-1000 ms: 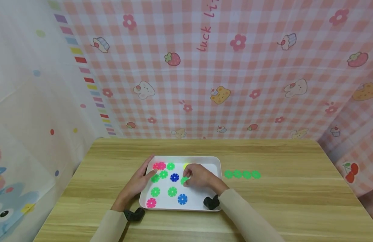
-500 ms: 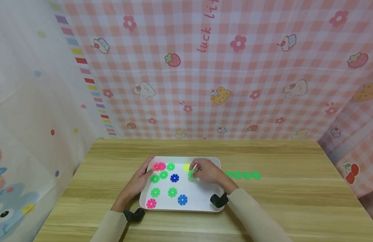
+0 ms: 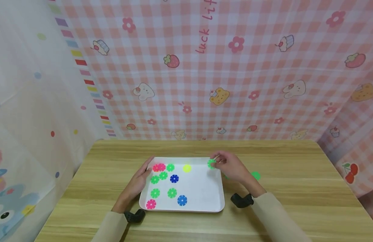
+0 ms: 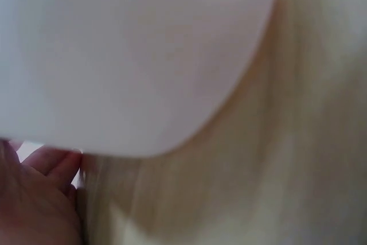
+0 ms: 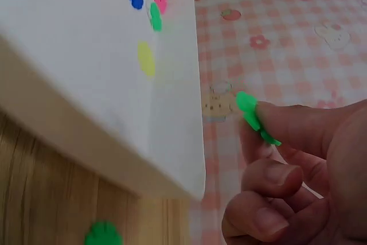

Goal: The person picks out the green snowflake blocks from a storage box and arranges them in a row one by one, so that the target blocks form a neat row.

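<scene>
My right hand (image 3: 230, 167) pinches a green snowflake disc (image 3: 211, 164) between thumb and fingers, over the tray's far right corner. In the right wrist view that disc appears edge-on beside the tray wall. With its thumb at the rim and fingers along the outside, my left hand (image 3: 137, 183) grips the left side of a white tray (image 3: 201, 190). Inside lie several green discs (image 3: 172, 193), pink discs (image 3: 151, 204), a dark blue disc (image 3: 174, 178), a lighter blue disc (image 3: 182, 200) and a yellow disc (image 3: 187, 168). The left wrist view shows mostly the tray's blurred outer side.
Right of the tray, a green disc (image 3: 256, 175) lies on the wooden table (image 3: 295, 195); my right hand and forearm hide most of the others in that row. A pink checked cloth (image 3: 186, 77) hangs behind the table's far edge.
My right hand has carried the green disc rightward and slightly away, from mid-tray to the far right corner. It now covers part of the green row. The left hand stays at the tray.
</scene>
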The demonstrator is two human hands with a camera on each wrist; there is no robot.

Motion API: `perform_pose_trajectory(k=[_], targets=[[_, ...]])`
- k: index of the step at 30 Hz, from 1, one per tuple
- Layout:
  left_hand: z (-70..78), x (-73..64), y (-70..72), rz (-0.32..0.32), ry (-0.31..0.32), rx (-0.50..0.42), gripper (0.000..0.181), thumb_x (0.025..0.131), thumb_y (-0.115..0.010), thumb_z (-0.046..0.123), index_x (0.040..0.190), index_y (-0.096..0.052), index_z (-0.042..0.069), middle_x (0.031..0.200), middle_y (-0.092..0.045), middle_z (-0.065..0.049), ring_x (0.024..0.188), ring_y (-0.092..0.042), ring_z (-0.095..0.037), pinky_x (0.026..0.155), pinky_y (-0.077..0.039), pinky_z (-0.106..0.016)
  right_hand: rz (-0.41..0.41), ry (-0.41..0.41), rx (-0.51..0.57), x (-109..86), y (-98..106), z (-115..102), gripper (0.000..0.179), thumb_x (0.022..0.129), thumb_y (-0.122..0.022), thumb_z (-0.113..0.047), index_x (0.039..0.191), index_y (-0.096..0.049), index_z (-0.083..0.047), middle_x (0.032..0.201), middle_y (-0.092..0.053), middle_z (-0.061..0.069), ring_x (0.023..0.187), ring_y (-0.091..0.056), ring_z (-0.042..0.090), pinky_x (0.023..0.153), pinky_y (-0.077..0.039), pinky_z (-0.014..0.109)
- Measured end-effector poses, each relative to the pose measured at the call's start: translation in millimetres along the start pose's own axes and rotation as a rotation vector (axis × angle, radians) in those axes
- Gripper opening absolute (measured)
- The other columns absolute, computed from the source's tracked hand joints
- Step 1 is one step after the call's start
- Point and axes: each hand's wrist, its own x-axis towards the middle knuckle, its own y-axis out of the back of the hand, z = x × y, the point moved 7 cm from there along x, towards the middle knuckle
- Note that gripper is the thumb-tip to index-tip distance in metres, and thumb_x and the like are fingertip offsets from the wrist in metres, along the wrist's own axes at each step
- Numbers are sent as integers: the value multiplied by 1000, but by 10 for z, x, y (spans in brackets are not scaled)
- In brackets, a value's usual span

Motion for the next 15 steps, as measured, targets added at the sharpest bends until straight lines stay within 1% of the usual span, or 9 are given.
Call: perform_pose_trajectory(k=[3, 5, 7, 10, 12, 15], targets=[[6, -7, 3, 6, 0, 7, 51, 109, -25, 19, 159, -19, 24, 167, -11, -3, 154, -2, -24, 123, 0, -50, 47, -47, 39, -87, 184, 129, 21, 94, -67, -11, 115, -63, -7, 94, -66, 8, 83, -62, 23, 73, -52, 33], [9, -12, 6, 9, 2, 9, 51, 109, -25, 20, 160, -19, 24, 167, -11, -4, 154, -3, -25, 123, 0, -50, 80, -80, 64, -146, 307, 230, 24, 94, -66, -14, 117, -61, -6, 96, -66, 11, 86, -63, 27, 73, -52, 34], [10, -13, 10, 11, 3, 11, 51, 109, -25, 20, 160, -19, 23, 167, -12, -4, 153, -3, -24, 123, 0, -50, 112, -109, 81, -215, 428, 326, 25, 95, -66, -15, 117, -60, -6, 99, -66, 12, 89, -64, 31, 73, -52, 36], [16, -10, 11, 13, 2, 16, 51, 109, -24, 20, 160, -19, 23, 167, -12, -4, 153, -3, -24, 123, -1, -50, 148, -143, 85, -329, 594, 463, 25, 96, -66, -17, 117, -60, -7, 102, -66, 14, 92, -64, 36, 69, -53, 37], [19, -8, 14, 13, 3, 18, 51, 109, -24, 20, 160, -19, 22, 167, -12, -4, 153, -4, -24, 124, -1, -49, 167, -157, 76, -407, 701, 538, 26, 96, -66, -18, 118, -59, -6, 104, -67, 14, 90, -65, 32, 64, -52, 34], [25, -3, 19, 12, 3, 16, 51, 110, -23, 19, 160, -17, 20, 167, -11, -6, 153, -3, -25, 123, 0, -50, 195, -177, 44, -519, 847, 663, 30, 97, -65, -23, 121, -59, -6, 106, -67, 13, 89, -65, 26, 62, -51, 31]])
